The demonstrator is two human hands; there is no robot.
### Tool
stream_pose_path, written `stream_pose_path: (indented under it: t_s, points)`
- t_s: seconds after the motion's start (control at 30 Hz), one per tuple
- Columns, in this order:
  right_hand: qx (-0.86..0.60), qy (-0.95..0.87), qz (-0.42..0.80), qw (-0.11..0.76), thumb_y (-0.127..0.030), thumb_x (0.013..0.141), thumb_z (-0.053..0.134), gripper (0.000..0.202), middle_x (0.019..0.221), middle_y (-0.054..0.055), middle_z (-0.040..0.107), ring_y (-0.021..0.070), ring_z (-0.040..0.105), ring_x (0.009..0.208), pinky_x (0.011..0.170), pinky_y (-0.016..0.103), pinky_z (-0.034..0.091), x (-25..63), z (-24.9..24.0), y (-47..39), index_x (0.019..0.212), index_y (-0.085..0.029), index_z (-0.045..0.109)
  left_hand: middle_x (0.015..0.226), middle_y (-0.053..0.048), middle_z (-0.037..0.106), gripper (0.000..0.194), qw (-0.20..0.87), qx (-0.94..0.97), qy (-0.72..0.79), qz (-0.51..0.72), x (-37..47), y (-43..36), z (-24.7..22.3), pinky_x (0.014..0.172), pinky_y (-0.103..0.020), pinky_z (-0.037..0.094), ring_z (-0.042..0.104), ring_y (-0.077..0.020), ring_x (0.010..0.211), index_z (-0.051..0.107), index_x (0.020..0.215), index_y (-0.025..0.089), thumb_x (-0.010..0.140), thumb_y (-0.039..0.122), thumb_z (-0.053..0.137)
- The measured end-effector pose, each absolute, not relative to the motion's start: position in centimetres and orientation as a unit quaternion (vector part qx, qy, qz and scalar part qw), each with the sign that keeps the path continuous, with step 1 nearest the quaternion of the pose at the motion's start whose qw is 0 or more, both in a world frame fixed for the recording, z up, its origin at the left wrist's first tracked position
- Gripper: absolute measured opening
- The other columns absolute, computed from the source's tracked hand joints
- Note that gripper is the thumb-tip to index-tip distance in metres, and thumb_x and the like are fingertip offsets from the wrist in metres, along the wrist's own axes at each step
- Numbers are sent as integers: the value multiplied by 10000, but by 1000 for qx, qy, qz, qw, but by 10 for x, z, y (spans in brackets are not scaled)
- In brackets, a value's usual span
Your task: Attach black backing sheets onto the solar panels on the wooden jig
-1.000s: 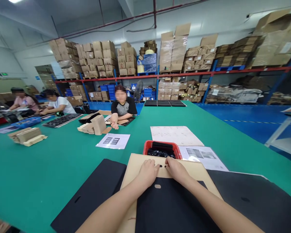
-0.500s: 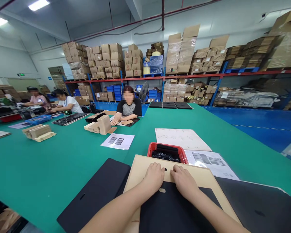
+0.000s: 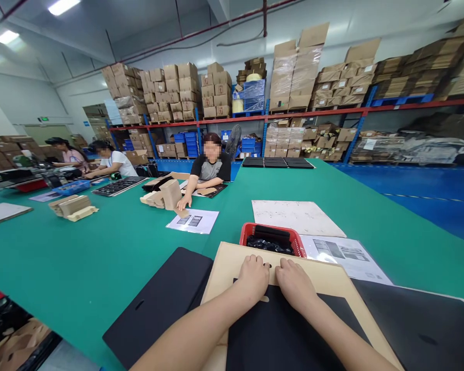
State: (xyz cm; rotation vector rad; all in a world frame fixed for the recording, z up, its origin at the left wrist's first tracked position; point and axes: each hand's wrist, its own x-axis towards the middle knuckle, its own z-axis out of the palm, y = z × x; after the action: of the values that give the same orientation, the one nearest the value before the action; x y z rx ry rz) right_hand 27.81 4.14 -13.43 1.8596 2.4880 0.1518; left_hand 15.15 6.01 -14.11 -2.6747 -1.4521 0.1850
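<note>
A tan board (image 3: 348, 288) lies on the green table before me, with a black sheet (image 3: 278, 335) on its lower part. My left hand (image 3: 255, 275) rests at the sheet's top edge, fingers curled, beside a small black oval piece. Just right of it, my right hand (image 3: 294, 281) is also curled over the board near the same edge. Whatever either hand pinches is hidden under the fingers. A pale oval opening shows in the sheet below my left hand. Black panels lie on the left (image 3: 158, 304) and on the right (image 3: 421, 319).
A red basket (image 3: 244, 234) of black pieces stands behind the board. Beyond it lie a whitish board (image 3: 297, 216) and printed sheets (image 3: 348, 252). Across the table (image 3: 131, 268), a person (image 3: 211, 167) sits beside cardboard pieces (image 3: 170, 193); two more people work at far left.
My hands have drawn slightly nearer each other along the sheet's top edge. The person opposite has stretched an arm toward the printed sheet. The view has shifted a little.
</note>
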Motion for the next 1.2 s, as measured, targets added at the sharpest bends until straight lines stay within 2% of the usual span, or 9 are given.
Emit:
stream_pose_path:
  t_s: [0.1,0.27,0.43,0.53,0.77,0.9,1.0,1.1,1.2]
  points:
    - [598,800,43,23,-15,835,378,337,961,181,628,291,588,914,761,345,371,280,-134,42,896,-99,698,1050,-157,562,652,40,-876,-477,57,149,59,-140,800,-348,354,498,-294,972,520,1202,123,676,418,770]
    - [600,799,38,28,-7,826,374,345,955,174,630,295,586,937,772,345,376,281,-135,43,917,-99,694,1027,-164,570,566,41,-873,-484,54,150,57,-139,792,-351,355,505,-290,962,515,1203,116,753,402,704]
    - [598,800,46,23,-10,828,370,346,943,172,633,298,588,927,775,350,382,281,-138,42,898,-111,693,1026,-168,574,745,45,-874,-480,62,149,57,-138,784,-349,355,506,-300,951,516,1203,115,625,497,791]
    - [595,802,53,11,6,811,376,345,916,165,638,289,596,885,753,344,385,283,-142,44,863,-120,693,1045,-171,570,779,46,-873,-481,62,150,57,-138,785,-351,356,506,-305,962,499,1231,129,622,523,784]
    - [589,806,60,-10,6,786,383,340,875,163,633,282,595,871,734,336,387,285,-149,49,812,-129,693,1045,-187,584,747,15,-872,-485,58,155,61,-139,818,-373,371,511,-322,967,554,1161,109,545,403,858]
    - [605,794,-37,-36,-28,819,351,388,925,131,623,246,623,842,711,316,407,300,-149,55,955,-140,697,1055,-153,582,406,-20,-876,-481,13,133,58,-131,830,-372,390,526,-295,982,580,1138,161,746,238,654]
    - [634,765,-83,-76,-89,863,353,365,968,122,624,232,624,909,758,306,412,309,-149,57,1045,-130,666,1140,-115,576,476,-46,-878,-474,-33,110,50,-126,874,-368,395,513,-268,1049,524,1234,206,766,118,526]
    - [667,732,-103,-95,-135,858,408,255,988,115,638,235,616,935,735,304,408,309,-148,60,920,-137,655,1295,-88,511,532,-62,-873,-477,-80,91,38,-124,946,-377,376,442,-250,1179,463,1308,238,804,71,425]
    - [691,705,-126,-94,-140,822,442,196,932,98,668,239,629,887,657,297,395,306,-146,66,832,-164,636,1326,-60,501,477,-82,-869,-475,-110,82,25,-125,985,-367,368,417,-223,1219,504,1278,264,853,89,373]
